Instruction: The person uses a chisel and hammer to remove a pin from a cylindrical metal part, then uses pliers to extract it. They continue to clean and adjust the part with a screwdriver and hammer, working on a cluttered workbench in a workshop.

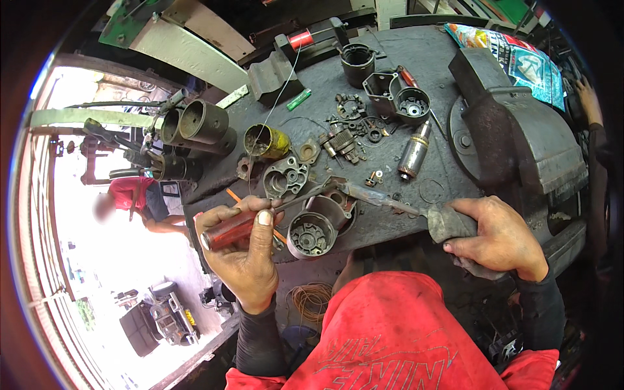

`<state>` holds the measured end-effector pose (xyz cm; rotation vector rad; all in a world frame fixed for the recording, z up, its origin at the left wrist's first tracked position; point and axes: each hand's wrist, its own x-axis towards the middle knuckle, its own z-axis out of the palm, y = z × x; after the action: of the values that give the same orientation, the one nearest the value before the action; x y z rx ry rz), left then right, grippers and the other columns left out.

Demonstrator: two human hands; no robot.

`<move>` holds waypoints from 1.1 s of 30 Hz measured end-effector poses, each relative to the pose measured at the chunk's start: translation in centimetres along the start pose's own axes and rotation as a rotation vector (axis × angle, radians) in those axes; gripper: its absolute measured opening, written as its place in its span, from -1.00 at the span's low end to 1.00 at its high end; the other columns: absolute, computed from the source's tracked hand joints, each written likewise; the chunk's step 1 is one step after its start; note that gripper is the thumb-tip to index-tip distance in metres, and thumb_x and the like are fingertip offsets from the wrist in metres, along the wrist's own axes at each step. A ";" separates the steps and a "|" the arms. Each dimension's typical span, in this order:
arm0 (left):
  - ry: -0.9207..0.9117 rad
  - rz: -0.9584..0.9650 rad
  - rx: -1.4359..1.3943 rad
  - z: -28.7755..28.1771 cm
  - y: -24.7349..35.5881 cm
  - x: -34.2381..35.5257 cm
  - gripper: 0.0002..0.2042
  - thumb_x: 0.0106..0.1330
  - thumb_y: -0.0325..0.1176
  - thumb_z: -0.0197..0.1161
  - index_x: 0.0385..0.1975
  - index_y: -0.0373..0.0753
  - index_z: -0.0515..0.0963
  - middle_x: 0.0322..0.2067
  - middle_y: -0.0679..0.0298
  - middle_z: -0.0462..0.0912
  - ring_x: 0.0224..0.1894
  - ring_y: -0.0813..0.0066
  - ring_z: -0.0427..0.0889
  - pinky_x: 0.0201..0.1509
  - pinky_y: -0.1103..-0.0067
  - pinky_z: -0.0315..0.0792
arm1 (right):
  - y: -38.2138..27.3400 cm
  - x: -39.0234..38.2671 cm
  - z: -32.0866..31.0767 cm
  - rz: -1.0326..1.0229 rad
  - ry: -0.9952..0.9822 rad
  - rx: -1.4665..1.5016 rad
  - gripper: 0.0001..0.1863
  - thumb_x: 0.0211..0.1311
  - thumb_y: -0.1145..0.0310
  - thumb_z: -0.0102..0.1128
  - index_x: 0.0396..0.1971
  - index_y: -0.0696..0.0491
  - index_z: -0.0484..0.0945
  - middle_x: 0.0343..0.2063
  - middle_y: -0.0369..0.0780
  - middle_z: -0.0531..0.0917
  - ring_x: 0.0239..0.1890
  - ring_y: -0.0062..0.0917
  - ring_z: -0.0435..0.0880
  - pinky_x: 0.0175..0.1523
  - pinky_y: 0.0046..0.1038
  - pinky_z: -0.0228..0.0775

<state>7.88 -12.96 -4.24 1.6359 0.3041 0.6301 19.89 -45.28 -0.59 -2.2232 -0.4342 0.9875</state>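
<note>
My left hand [250, 266] is closed around the red handle of a screwdriver [227, 233], whose shaft slants away to the right. Closed too, my right hand [506, 239] grips a grey rag [448, 224] around the end of a long metal tool with a flat, bluish body [370, 195]; its exact kind is unclear. The ends of both tools come close together or touch over the near bench edge. Below them lies a round metal motor housing [312, 234] with a slotted inside. A cast metal cover [285, 177] sits just beyond.
Dismantled motor parts cover the dark bench [390, 231]: an armature [415, 153], gears [344, 140], an open housing [413, 105]. A yellow cup [268, 141] stands left of these. The large vise [520, 130] blocks the right side. Another person [140, 198] is at the left.
</note>
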 end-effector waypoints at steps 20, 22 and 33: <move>-0.082 0.168 0.124 1.4 0.9 -0.3 -0.61 0.39 -0.70 0.33 0.07 -0.24 0.33 -0.11 -0.03 0.72 -0.04 0.20 0.78 0.06 0.29 0.76 | 1.2 -1.6 0.4 0.074 0.041 0.098 -0.54 0.02 0.34 0.55 -0.05 0.19 0.73 -0.51 0.01 0.76 -0.35 -0.14 0.84 -0.14 -0.24 0.59; -0.073 0.161 0.133 1.6 0.9 -0.3 -0.62 0.39 -0.71 0.33 0.06 -0.24 0.34 -0.11 -0.03 0.72 -0.04 0.23 0.78 0.07 0.30 0.76 | 1.4 -1.5 0.6 0.064 0.049 0.064 -0.54 0.02 0.34 0.55 -0.05 0.19 0.73 -0.50 0.02 0.76 -0.35 -0.13 0.84 -0.14 -0.24 0.59; -0.060 0.140 0.036 1.2 0.1 -0.3 -0.64 0.40 -0.69 0.34 0.05 -0.25 0.36 -0.11 -0.01 0.73 -0.04 0.24 0.78 0.09 0.30 0.76 | 2.1 -1.6 1.6 0.059 0.055 0.171 -0.60 0.05 0.39 0.53 -0.07 0.16 0.74 -0.55 -0.07 0.77 -0.45 -0.29 0.84 -0.20 -0.31 0.58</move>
<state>8.27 -14.17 -4.26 1.7177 0.1588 0.6829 17.75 -46.95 -1.96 -2.1137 -0.2503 0.9544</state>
